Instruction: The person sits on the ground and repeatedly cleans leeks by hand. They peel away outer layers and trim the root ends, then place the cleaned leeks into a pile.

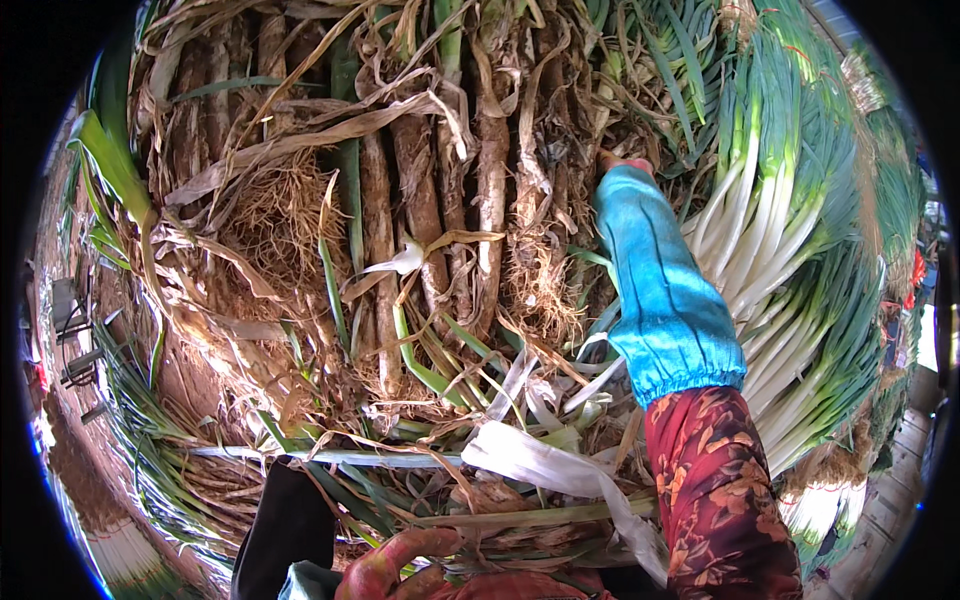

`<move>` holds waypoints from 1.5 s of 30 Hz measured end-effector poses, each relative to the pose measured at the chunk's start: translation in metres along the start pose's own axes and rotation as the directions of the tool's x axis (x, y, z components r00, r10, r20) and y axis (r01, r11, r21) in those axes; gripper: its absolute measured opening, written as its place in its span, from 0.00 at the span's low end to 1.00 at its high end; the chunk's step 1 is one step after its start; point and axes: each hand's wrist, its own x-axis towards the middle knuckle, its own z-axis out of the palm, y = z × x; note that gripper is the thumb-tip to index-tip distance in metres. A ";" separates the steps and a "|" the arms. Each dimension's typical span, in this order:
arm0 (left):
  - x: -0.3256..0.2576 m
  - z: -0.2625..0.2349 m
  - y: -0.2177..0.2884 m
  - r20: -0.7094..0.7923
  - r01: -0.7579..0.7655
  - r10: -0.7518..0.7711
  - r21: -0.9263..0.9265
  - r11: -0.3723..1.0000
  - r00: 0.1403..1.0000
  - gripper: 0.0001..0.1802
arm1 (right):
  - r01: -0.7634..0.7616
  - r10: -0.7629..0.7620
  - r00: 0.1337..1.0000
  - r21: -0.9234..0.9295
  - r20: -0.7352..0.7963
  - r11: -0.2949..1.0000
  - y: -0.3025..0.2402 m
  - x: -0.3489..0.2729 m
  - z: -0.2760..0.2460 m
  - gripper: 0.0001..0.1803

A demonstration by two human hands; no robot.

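Leeks hide right hand, grip unclear; left hand curled, red-gloved.

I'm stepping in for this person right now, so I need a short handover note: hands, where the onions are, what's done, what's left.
Right hand: gloved, blue oversleeve, reaching into the heap of dirty untrimmed green onions; grip hidden.
Left hand: red glove at the lower edge, resting by stalks and a white strip; grip unclear.
Done: cleaned white-stemmed onions stacked at right.
Left: the large muddy heap ahead, plus loose peelings around it.
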 end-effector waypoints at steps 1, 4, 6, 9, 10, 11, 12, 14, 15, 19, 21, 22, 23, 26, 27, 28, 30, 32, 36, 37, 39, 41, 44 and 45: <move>0.002 0.000 0.010 -0.025 0.256 -0.282 -0.347 0.902 0.959 0.15 | 0.044 -0.044 0.999 0.017 0.003 0.999 -0.003 -0.003 0.002 0.25; -0.004 -0.003 0.016 0.022 0.313 -0.327 -0.351 0.882 0.945 0.15 | -0.060 -0.037 0.971 0.391 0.237 0.918 0.007 -0.006 -0.004 0.16; -0.018 0.001 0.005 -0.052 0.260 -0.307 -0.411 0.874 0.950 0.14 | -0.084 -0.066 0.934 0.396 0.350 0.914 -0.004 -0.040 -0.039 0.19; -0.025 0.001 0.013 -0.083 0.218 -0.287 -0.466 0.858 0.954 0.14 | -0.118 0.051 0.979 0.343 0.199 0.932 0.002 -0.023 -0.047 0.14; -0.028 0.001 0.015 -0.078 0.207 -0.276 -0.481 0.852 0.958 0.14 | -0.162 0.050 0.961 0.403 0.273 0.901 0.006 -0.014 -0.049 0.13; -0.032 0.000 0.017 -0.080 0.197 -0.271 -0.499 0.844 0.959 0.14 | -0.210 0.045 0.936 0.451 0.350 0.867 0.005 -0.016 -0.053 0.13; -0.036 0.000 0.018 -0.081 0.188 -0.267 -0.516 0.836 0.960 0.14 | -0.149 -0.056 0.916 0.464 0.398 0.873 0.009 -0.017 -0.061 0.12; -0.042 -0.004 0.020 -0.067 0.165 -0.211 -0.417 0.894 0.975 0.15 | -0.121 -0.020 0.966 0.519 0.258 0.846 0.001 -0.043 -0.096 0.06; -0.045 -0.005 0.020 -0.066 0.157 -0.192 -0.355 0.922 0.979 0.15 | -0.133 -0.076 0.942 0.569 0.328 0.812 0.006 -0.038 -0.103 0.06; -0.060 -0.002 0.010 -0.052 0.150 -0.174 -0.310 0.939 0.983 0.13 | -0.105 -0.141 0.934 0.627 0.329 0.772 0.000 -0.047 -0.149 0.06; -0.060 0.003 0.000 -0.114 0.094 -0.136 -0.318 0.944 0.984 0.13 | -0.099 -0.144 0.937 0.635 0.320 0.767 0.004 -0.053 -0.169 0.06; -0.061 0.006 -0.001 -0.158 0.038 -0.093 -0.318 0.947 0.983 0.13 | -0.097 -0.142 0.937 0.631 0.318 0.770 0.006 -0.057 -0.174 0.06; -0.063 0.008 -0.001 -0.142 0.072 -0.125 -0.329 0.942 0.982 0.14 | -0.093 -0.144 0.937 0.625 0.318 0.775 0.009 -0.062 -0.172 0.06; -0.065 0.008 0.003 -0.143 0.075 -0.136 -0.368 0.927 0.980 0.15 | -0.093 -0.142 0.935 0.614 0.324 0.784 0.015 -0.080 -0.178 0.06; -0.065 0.009 0.007 -0.147 0.070 -0.137 -0.386 0.920 0.980 0.15 | -0.092 -0.144 0.935 0.614 0.324 0.784 0.016 -0.084 -0.184 0.07; -0.065 0.007 0.017 -0.134 0.098 -0.164 -0.401 0.911 0.977 0.12 | -0.094 -0.146 0.932 0.612 0.331 0.786 0.014 -0.087 -0.190 0.07; -0.062 0.009 0.011 -0.141 0.081 -0.139 -0.352 0.932 0.980 0.12 | -0.082 -0.158 0.931 0.610 0.329 0.788 0.009 -0.096 -0.206 0.07; -0.064 0.009 0.011 -0.127 0.110 -0.164 -0.355 0.928 0.978 0.15 | -0.069 -0.179 0.927 0.617 0.331 0.784 0.004 -0.108 -0.221 0.07; -0.055 0.010 -0.019 -0.193 -0.002 -0.052 -0.270 0.963 0.980 0.16 | -0.049 -0.244 0.900 0.639 0.361 0.767 -0.024 -0.136 -0.261 0.08; -0.055 0.008 -0.017 -0.193 -0.007 -0.028 -0.180 0.984 0.981 0.15 | -0.043 -0.258 0.895 0.646 0.364 0.762 -0.027 -0.143 -0.272 0.08; -0.048 0.010 -0.028 -0.200 -0.034 -0.016 -0.245 0.969 0.980 0.15 | -0.035 -0.294 0.877 0.661 0.380 0.749 -0.034 -0.161 -0.288 0.08; -0.042 0.011 -0.027 -0.190 -0.017 -0.021 -0.197 0.980 0.982 0.15 | -0.031 -0.322 0.862 0.675 0.391 0.737 -0.033 -0.180 -0.305 0.09; -0.041 0.004 -0.020 -0.167 0.029 -0.069 -0.235 0.972 0.983 0.16 | -0.047 -0.363 0.831 0.704 0.421 0.709 -0.018 -0.216 -0.319 0.10; -0.042 0.001 -0.020 -0.183 -0.032 -0.002 -0.181 0.983 0.983 0.16 | -0.048 -0.375 0.824 0.711 0.425 0.702 -0.008 -0.231 -0.320 0.10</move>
